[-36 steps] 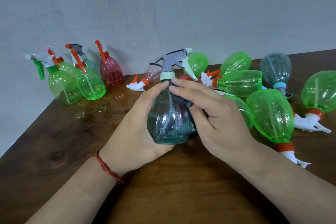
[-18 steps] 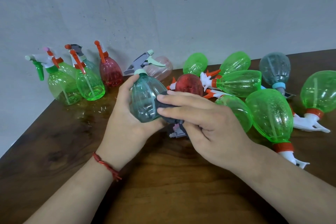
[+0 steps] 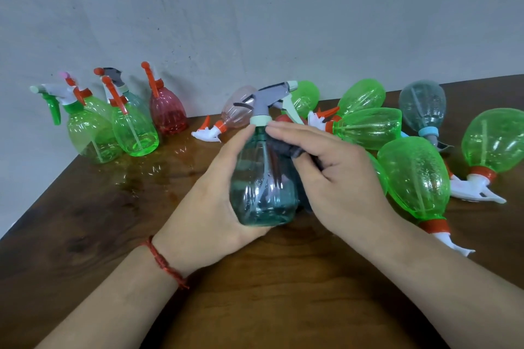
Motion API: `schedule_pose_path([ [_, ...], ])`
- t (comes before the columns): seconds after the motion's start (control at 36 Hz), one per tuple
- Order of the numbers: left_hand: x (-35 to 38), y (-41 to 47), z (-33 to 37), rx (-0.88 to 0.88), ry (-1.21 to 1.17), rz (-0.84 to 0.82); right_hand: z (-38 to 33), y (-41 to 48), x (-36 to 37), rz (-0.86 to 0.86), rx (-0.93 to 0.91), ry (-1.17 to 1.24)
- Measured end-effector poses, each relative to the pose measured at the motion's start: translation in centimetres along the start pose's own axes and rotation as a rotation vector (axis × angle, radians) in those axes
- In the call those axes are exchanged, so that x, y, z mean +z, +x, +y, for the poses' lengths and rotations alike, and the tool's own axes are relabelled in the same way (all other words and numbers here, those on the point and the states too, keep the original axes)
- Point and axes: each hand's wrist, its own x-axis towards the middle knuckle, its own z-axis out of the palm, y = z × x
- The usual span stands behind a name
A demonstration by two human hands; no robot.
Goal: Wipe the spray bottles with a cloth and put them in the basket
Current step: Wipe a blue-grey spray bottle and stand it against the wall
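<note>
Left hand (image 3: 215, 198) wraps the teal bottle (image 3: 263, 187) from its left side, thumb up by the neck and fingers curled under the base, and holds it upright over the middle of the tabletop (image 3: 255, 306). Right hand (image 3: 340, 178) grips a dark grey cloth (image 3: 292, 150) against the bottle's right shoulder, with its fingers laid along the top of the cloth and reaching to the neck.

The bottle is thin, clear, tinted plastic, pear-shaped with shallow vertical ribs. A dip tube shows inside and it looks empty, so it should be very light. The wall will likely flex under a hard squeeze, and the smooth surface may slip, the more so if it is damp. The wide belly gives the surest hold. The neck under the pale collar is the stiff part and would suit lifting. The grey trigger head (image 3: 272, 99) is hard plastic, with a thin lever that could snag the cloth. The cloth is soft and bunched, and it folds to the curve.

Green bottles (image 3: 414, 178) of the same make lie on their sides along the right edge of the tabletop, just beside the right hand. More bottles stand upright at the back left corner (image 3: 133, 133). No basket is in view.
</note>
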Motion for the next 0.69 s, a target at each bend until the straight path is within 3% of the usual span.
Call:
schedule_pose_path([
  [0.11,-0.13,-0.05,0.05,0.006,0.043,0.014,-0.03,-0.13,0.1,0.028,0.041,0.1],
  [0.19,0.15,-0.13,0.19,-0.013,0.034,0.059,0.12,-0.12,0.05,0.028,-0.018,0.04],
  [0.5,0.02,0.44,-0.33,-0.359,-0.344,0.333,-0.17,-0.64,-0.05,-0.122,-0.265,-0.063],
  [0.61,-0.01,0.64,0.0,-0.361,-0.368,0.32,-0.39,-0.82,0.01,-0.146,-0.33,-0.114],
  [0.69,-0.07,0.4,0.2,-0.307,-0.243,0.291,-0.31,-0.74,0.02,-0.109,-0.287,-0.112],
])
